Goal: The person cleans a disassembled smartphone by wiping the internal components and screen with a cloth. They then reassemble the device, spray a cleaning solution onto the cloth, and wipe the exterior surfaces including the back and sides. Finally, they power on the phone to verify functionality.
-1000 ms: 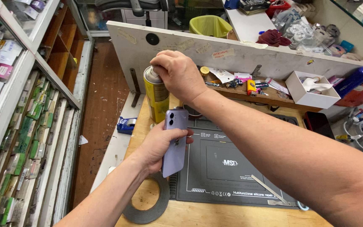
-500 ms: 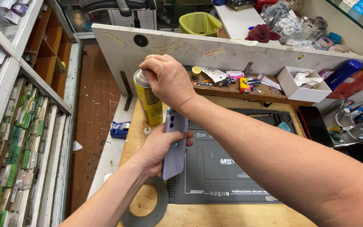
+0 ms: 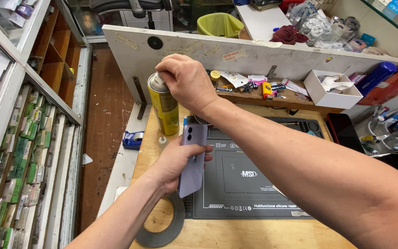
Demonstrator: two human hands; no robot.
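Change: since a second ago the right hand point(image 3: 187, 83) stays clamped on the can point(image 3: 163, 105) and the phone point(image 3: 193, 159) stays upright beside it; the view sits slightly lower and the hands show larger, and nothing on the bench has visibly shifted.
Right hand: closed over the top of the yellow spray can, fingers wrapped round the cap end, apparently so that a finger can press the nozzle, which the hand hides.
Left hand point(image 3: 173, 163): closed on the lilac phone, thumb across its back, gripping it by the edges, which keeps the palm off its hidden face.
Phone: held on edge just below and right of the can, camera end up, over the left border of the mat point(image 3: 254, 184); its back faces the camera, so the side turned toward the can cannot be seen.
Can: upright at the mat's far left corner, its base near the bench top; whether it rests there cannot be told.
Mat: dark grey, flat on the wooden bench point(image 3: 254, 235), bare in the middle.
Tape roll point(image 3: 164, 226): grey ring lying flat off the mat's near left corner, beneath the left wrist.
Backboard point(image 3: 263, 55): white panel behind the mat, with a ledge of small tools along its foot.
Box point(image 3: 335, 90): white, open, on that ledge, far right of the can.
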